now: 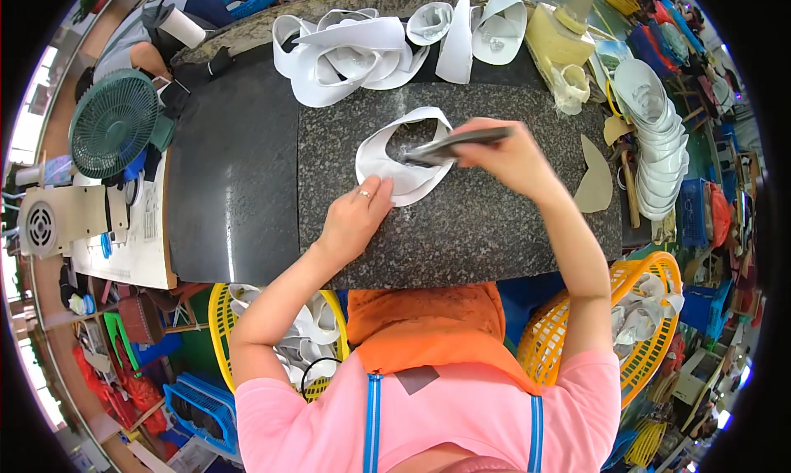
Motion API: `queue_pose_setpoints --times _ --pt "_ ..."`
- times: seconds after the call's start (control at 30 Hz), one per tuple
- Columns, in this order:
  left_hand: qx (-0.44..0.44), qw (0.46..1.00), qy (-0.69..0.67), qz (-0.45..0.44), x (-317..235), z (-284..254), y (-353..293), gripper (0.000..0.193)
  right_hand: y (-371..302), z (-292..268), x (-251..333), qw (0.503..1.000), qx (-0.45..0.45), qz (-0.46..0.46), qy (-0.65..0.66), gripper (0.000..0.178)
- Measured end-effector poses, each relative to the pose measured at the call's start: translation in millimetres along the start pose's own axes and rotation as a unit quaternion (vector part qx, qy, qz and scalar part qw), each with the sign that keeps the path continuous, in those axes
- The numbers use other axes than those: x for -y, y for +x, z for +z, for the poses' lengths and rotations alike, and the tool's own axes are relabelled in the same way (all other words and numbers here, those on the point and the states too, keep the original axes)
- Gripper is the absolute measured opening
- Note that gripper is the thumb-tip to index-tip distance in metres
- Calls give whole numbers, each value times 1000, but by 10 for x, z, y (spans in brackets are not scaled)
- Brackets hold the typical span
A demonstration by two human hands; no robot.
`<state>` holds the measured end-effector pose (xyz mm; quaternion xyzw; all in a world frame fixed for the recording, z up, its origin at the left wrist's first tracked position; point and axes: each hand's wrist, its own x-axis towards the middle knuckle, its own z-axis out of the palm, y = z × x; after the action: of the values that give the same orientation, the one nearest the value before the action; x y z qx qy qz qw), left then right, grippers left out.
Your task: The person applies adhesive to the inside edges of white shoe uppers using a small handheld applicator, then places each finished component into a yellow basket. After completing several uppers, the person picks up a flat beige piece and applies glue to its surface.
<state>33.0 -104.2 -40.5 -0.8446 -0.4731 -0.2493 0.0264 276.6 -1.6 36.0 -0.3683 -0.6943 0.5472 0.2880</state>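
On the speckled stone slab (503,226) lies a white shoe upper (420,180), curved round an oval opening. My left hand (356,220) holds down its near left edge, fingers close together, a ring on one of them. My right hand (511,156) is closed round a dark-handled tool (461,143), which reaches over the upper's opening. Motion smears the tool, so its working end cannot be made out.
More white uppers (338,65) lie along the back. A stained yellow container (560,44) stands back right, near a stack of white pieces (662,143). Yellow baskets (216,325) flank me, holding white pieces. A green fan (114,123) stands at left.
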Motion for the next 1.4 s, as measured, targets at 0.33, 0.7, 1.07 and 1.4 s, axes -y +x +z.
queue_pose_setpoints --times 0.33,0.7,1.07,1.4 --pt "-18 999 25 42 -61 12 -83 25 480 673 -164 905 48 -260 -332 21" --pt "-32 999 10 24 -90 76 -140 20 416 217 289 857 291 -122 -407 30" --pt "-49 997 40 43 -91 93 -155 16 462 531 131 858 280 -253 -348 22" --pt "53 998 34 -24 -190 -39 5 24 322 385 439 901 104 -125 -402 15"
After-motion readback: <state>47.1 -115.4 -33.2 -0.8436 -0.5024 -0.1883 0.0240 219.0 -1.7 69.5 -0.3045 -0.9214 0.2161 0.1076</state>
